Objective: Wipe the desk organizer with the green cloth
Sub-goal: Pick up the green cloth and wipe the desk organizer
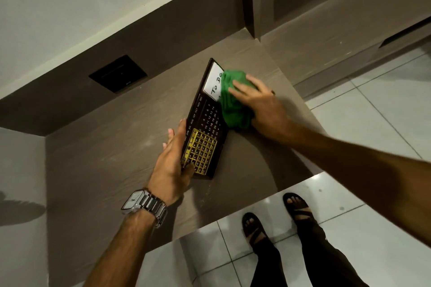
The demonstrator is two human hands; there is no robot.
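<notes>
The desk organizer (205, 123) I steady is a flat, dark brown board, tilted up along its long edge on the desk surface. Its face carries a white panel lettered "To Do" at the far end, rows of month names and date numbers in the middle, and a gold grid frame at the near end. The green cloth (233, 100) I press against it is bunched, covering the face's right side.

The desk organizer (205, 123) stands on the surface (112, 147), a wall socket (117, 73) behind it to the left. The cloth (234, 100) lies against its right side, the right hand (258, 102) on top; the left hand (172, 163) grips its left end.
</notes>
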